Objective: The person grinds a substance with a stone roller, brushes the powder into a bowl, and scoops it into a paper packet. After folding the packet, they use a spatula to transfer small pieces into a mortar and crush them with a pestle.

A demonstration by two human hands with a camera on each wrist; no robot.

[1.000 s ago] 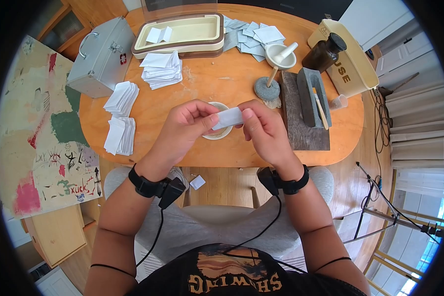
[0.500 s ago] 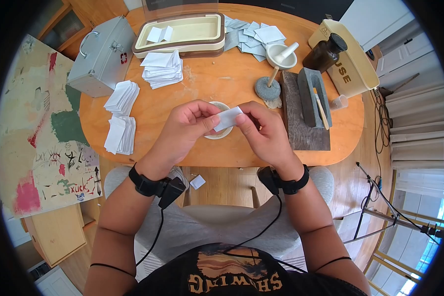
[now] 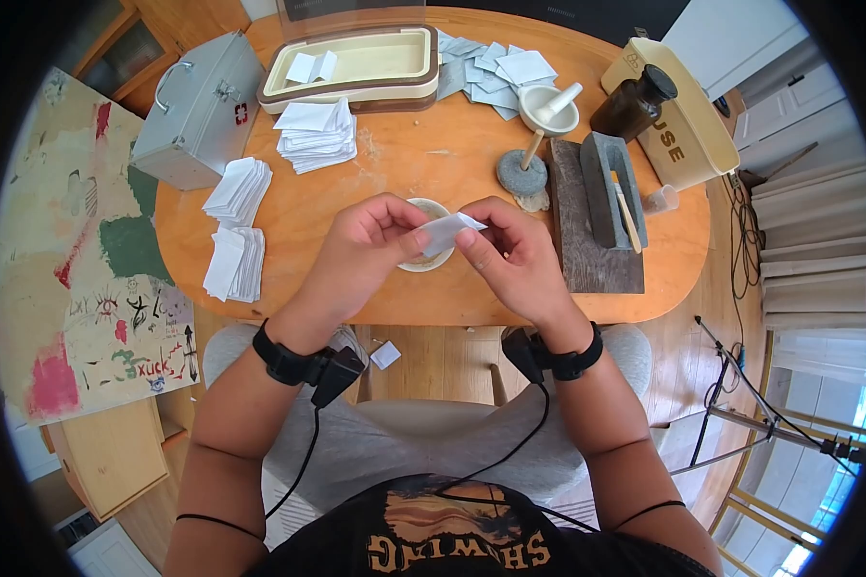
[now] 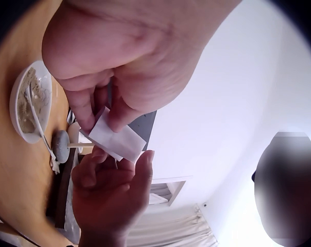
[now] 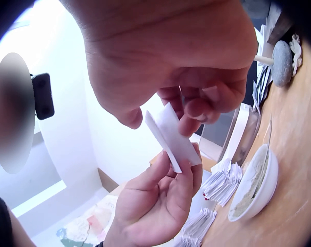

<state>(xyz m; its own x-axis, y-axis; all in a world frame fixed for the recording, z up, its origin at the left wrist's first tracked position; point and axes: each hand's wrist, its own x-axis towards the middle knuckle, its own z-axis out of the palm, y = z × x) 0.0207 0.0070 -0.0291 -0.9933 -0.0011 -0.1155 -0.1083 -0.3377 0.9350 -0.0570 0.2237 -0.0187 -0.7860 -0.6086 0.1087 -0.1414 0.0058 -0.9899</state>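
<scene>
Wooden desk (image 3: 433, 159), seen from above: a small folded paper slip (image 3: 445, 232) is held just above a white bowl (image 3: 423, 252) near the front edge. The slip is pinched at its left end by the left hand (image 3: 361, 248), thumb & fingers curled, & at its right end by the right hand (image 3: 510, 252), likewise curled. Paper stacks (image 3: 236, 231) lie at left; a metal case (image 3: 197, 111) w/ red cross sits beyond them.

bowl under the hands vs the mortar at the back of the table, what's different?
The small white bowl sits near the table's front edge, half hidden under the hands, and holds a pale powdery mass with a thin utensil. The white mortar stands farther back in plain view, with a white pestle leaning in it; its contents cannot be seen. Both are white, round and upright.
</scene>
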